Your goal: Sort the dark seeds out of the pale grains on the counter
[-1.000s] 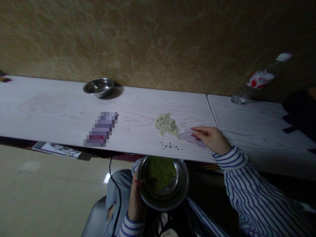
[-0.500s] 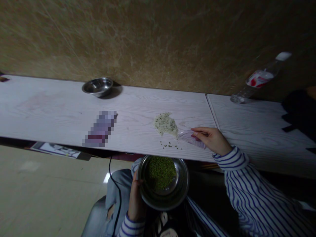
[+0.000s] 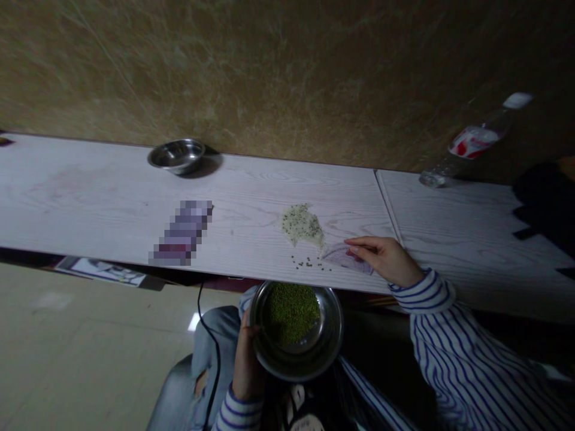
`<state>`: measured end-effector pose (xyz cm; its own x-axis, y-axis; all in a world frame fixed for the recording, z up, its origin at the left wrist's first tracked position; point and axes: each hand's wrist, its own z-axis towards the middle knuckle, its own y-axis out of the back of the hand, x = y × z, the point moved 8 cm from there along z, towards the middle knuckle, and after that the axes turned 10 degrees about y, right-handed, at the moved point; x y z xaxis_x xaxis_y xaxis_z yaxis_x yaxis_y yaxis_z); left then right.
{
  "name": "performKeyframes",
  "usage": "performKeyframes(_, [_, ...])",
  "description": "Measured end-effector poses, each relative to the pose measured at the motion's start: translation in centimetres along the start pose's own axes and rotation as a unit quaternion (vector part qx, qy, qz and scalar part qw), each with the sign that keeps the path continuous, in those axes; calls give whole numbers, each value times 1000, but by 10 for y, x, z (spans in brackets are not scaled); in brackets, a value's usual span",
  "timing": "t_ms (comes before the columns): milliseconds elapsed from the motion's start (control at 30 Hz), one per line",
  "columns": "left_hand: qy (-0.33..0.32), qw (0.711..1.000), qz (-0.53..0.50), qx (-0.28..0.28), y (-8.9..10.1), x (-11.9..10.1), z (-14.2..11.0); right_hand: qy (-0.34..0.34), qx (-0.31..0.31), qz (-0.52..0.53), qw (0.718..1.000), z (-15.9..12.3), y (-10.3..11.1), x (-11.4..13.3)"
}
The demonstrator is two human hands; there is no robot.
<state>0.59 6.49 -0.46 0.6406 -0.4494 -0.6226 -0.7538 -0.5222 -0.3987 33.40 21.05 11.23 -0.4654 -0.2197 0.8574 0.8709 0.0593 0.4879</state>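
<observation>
My left hand [image 3: 248,362] grips the left rim of a steel bowl [image 3: 331,332], thumb over the edge. Green mung beans [image 3: 293,312] lie in that bowl, which is tilted at the table's front edge above my lap. On the table, my right hand [image 3: 387,258] pinches a thin, clear purplish plastic piece [image 3: 344,257] with curved lines; its exact kind is unclear. Its left end points at a flat pile of white rice-like grains mixed with green beans [image 3: 302,224]. Several loose beans [image 3: 308,263] are scattered in front of the pile.
A second steel bowl [image 3: 177,157] stands near the wall at left. In front of it lies a pixelated flat object [image 3: 184,233]. At right a clear bottle [image 3: 476,142] with a white cap stands by a dark item [image 3: 545,206]. A black cable [image 3: 217,359] hangs at my knee.
My right hand has lowered slightly toward the table, and the plastic piece now lies flatter, just below the pile. The left hand and its bowl look nearly unchanged.
</observation>
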Motion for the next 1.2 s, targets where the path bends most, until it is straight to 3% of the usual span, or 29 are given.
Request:
performKeyframes(567, [10, 1000, -14, -5, 0, 1, 0, 30, -8, -9, 999, 38, -10, 10])
performKeyframes(667, [14, 1000, -15, -3, 1, 1, 1, 27, -25, -15, 999, 29, -1, 12])
performKeyframes(867, [3, 1000, -5, 8, 2, 6, 4, 2, -93, -32, 995, -18, 5, 3])
performKeyframes(1000, [-4, 1000, -1, 18, -4, 8, 1, -35, -128, 17, 991, -34, -12, -3])
performKeyframes(1200, [-6, 1000, 8, 29, -13, 10, -4, -52, -162, 86, 982, -41, -46, 11])
